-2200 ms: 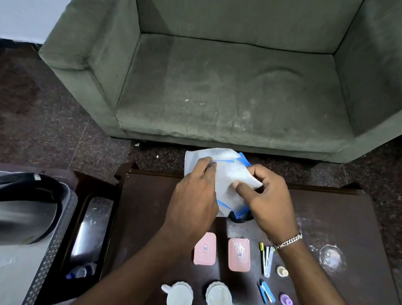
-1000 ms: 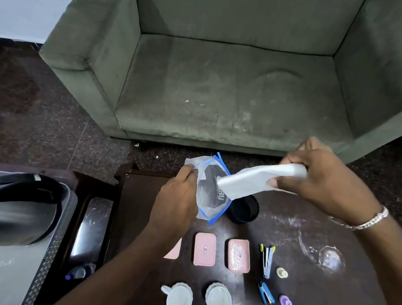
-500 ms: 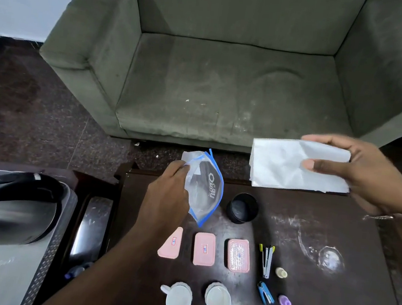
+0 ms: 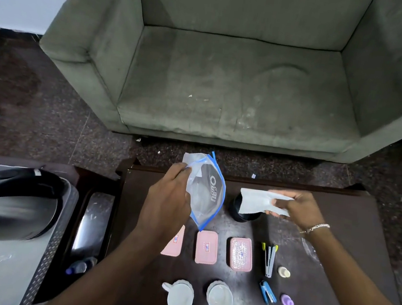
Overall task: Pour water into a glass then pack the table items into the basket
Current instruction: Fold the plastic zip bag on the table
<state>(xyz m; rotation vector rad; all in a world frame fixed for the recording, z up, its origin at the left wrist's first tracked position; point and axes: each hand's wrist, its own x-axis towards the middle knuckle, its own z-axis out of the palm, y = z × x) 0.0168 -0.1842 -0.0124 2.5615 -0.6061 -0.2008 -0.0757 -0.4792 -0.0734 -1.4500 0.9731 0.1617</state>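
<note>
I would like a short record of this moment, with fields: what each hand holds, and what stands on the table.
left hand: holds clear zip bag above the table
right hand: holds white folded sheet over black cup
table: three pink boxes, two white cups, two staplers
left of table: steel kettle
behind: green sofa

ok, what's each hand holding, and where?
Left hand: clear zip bag, pinched at its open top edge. Right hand: white folded sheet, by one end.
</note>
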